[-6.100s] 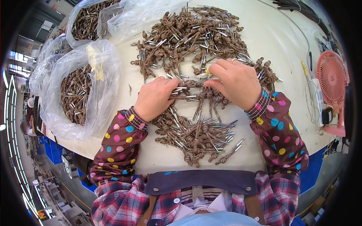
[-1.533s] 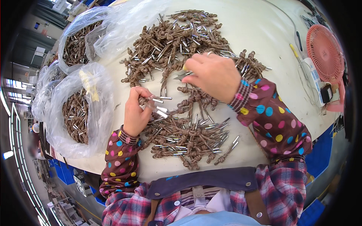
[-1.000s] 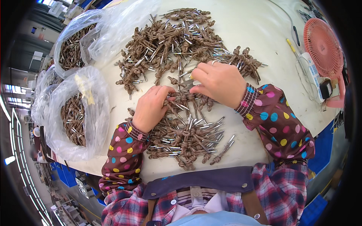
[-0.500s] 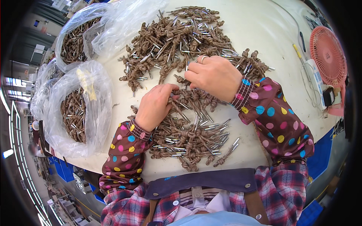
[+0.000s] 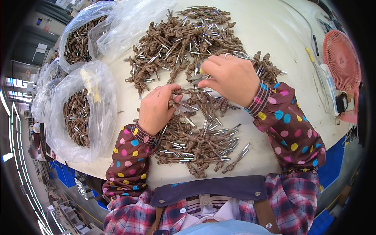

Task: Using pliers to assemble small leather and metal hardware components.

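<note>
Head view. The left hand [image 5: 156, 107] pinches a knotted brown cord [image 5: 178, 94] with metal tips, lifted just above the near pile of cords [image 5: 199, 145] on the pale counter [image 5: 274, 35]. The right hand [image 5: 231, 76] is closed on another cord's metal tip [image 5: 196, 77] — between near pile and far pile [image 5: 180, 39]. Left of the piles, clear plastic bags [image 5: 84, 113] hold more cords; a pink fan [image 5: 342, 58] stands at right.

Both hands, left hand [image 5: 156, 107] and right hand [image 5: 231, 78], pinch knotted brown cords [image 5: 196, 137] with metal tips heaped on the pale counter [image 5: 270, 35] beside clear plastic bags [image 5: 84, 113].
</note>
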Available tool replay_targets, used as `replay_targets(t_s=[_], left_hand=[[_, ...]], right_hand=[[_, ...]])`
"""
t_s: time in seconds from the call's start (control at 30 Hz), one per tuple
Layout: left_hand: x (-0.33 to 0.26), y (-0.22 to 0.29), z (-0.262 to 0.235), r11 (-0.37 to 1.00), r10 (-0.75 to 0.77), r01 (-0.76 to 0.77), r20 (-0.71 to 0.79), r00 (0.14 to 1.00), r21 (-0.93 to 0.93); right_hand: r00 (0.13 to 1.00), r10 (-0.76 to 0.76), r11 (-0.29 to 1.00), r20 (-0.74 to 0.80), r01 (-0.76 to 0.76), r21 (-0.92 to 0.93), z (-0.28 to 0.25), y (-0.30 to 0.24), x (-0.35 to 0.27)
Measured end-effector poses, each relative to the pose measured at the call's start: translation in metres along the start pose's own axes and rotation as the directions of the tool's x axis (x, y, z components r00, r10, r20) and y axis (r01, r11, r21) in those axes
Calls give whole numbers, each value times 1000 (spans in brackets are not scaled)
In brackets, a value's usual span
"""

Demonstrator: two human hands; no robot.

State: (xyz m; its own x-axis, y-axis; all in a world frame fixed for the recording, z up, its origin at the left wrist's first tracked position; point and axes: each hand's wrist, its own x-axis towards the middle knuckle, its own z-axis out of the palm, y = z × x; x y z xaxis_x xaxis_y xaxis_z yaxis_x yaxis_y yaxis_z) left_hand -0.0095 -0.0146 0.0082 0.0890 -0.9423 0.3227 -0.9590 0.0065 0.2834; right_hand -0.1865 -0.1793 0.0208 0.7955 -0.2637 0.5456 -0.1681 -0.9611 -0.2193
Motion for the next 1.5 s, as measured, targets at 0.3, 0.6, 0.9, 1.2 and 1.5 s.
replay_targets(t_s=[0.3,0.6,0.9,1.2,1.5], left_hand=[[-2,2,0,990,-140,137,-89,986,-39],[-1,7,-1,975,-192,180,-85,978,-130],[-3,9,-4,948,-252,234,-61,966,-217],[-2,10,-6,927,-273,251,-42,961,-280],[0,14,-8,931,-225,203,-41,973,-304]], right_hand=[[972,201,963,119,-218,158,-20,-9,2],[978,164,985,129,-169,29,0,-38,1],[986,159,982,51,-163,90,-4,-26,0],[977,178,975,114,-191,112,-3,-31,0],[987,160,982,14,-161,102,6,-27,0]])
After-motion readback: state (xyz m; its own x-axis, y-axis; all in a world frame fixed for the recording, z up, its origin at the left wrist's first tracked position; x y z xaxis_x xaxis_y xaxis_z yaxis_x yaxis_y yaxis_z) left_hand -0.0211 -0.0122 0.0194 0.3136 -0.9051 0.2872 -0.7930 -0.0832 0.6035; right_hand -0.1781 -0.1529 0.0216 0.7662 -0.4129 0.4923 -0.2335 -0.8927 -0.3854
